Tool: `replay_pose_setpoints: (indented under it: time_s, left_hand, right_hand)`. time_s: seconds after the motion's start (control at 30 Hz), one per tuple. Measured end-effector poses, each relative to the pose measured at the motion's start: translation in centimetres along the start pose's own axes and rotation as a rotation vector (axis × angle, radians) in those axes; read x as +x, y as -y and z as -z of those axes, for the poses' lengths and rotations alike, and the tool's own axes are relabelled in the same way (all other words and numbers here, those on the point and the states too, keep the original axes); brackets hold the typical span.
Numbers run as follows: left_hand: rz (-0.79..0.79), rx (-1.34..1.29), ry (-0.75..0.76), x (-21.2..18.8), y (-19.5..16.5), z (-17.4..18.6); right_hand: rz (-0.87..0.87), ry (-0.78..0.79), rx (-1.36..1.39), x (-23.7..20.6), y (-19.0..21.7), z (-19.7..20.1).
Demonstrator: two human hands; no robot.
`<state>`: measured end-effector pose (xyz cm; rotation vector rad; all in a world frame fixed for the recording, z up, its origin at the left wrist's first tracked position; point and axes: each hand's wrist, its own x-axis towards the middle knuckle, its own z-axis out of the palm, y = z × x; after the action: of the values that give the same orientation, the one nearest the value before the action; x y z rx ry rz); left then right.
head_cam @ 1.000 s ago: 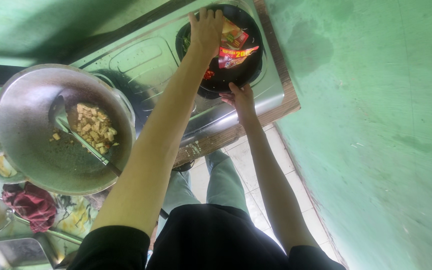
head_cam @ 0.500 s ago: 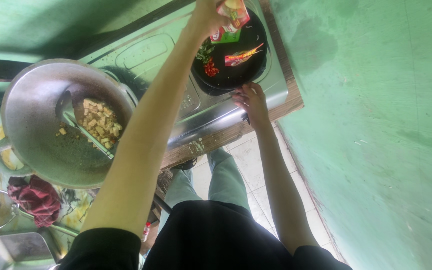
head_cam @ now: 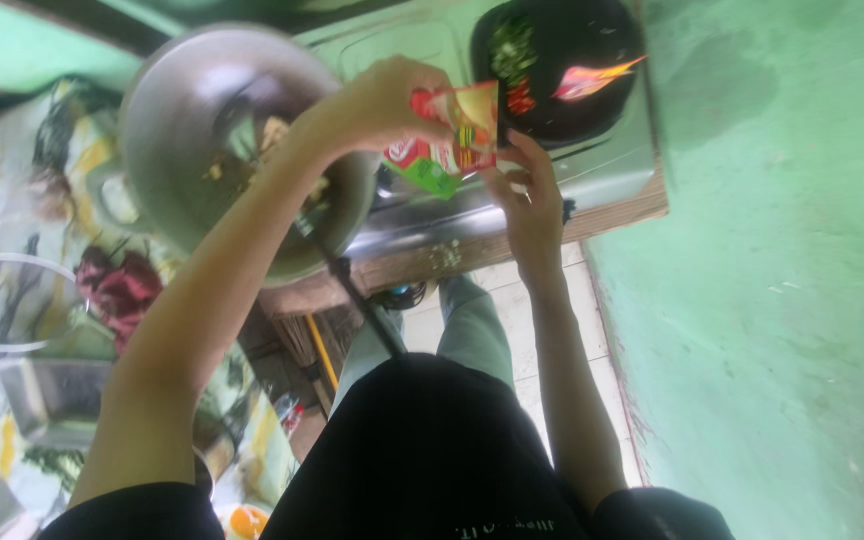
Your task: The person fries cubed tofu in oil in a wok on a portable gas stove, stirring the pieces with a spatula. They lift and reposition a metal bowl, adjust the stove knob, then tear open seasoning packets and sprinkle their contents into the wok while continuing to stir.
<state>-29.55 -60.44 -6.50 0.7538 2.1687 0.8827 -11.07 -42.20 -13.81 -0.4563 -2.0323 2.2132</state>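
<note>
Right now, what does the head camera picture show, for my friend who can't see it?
Two bare hands hold a small red and green packet above a stove: left hand and right hand. Beside it sit a metal wok with food and a black pan with chopped vegetables.

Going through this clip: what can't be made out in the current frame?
- Head view: whether the right hand pinches the packet or only touches its edge; motion blur hides the fingertips.
- Head view: the food in the metal wok, mostly covered by the left hand and its forearm, and blurred.
- Head view: the far rim of the black pan, cut off by the top edge.
</note>
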Motion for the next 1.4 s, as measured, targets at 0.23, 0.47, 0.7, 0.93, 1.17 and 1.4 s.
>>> replay_pose_setpoints:
  time_s: [0.23, 0.47, 0.7, 0.93, 1.17, 1.4]
  left_hand:
    - [0.237, -0.093, -0.13, -19.8, 2.8, -1.5]
    - [0.211, -0.508, -0.531, -37.9, 9.5, -3.5]
    - [0.467, -0.826, -1.022, -53.2, 20.9, -10.5]
    - [0.717, -0.733, -1.149, -60.8, 35.5, -18.9]
    - [0.724, -0.382, -1.004, -63.2, 42.7, -21.1]
    - [0.693, -0.369, -0.977, -64.2, 44.7, -18.3]
  right_hand:
    - [-0.172, 0.328, 0.136, -5.5, 1.1, -11.4]
    - [-0.377, 0.244, 0.394, -8.5, 0.0, -18.6]
    - [-0.389, 0.224, 0.52, -7.4, -2.7, -23.0]
    - [-0.514, 0.234, 0.543, -8.4, -4.5, -27.2]
    - [-0.527, 0.199, 0.496, -10.5, -4.8, -29.3]
    - [-0.385, 0.186, 0.325, -12.7, -4.9, -28.9]
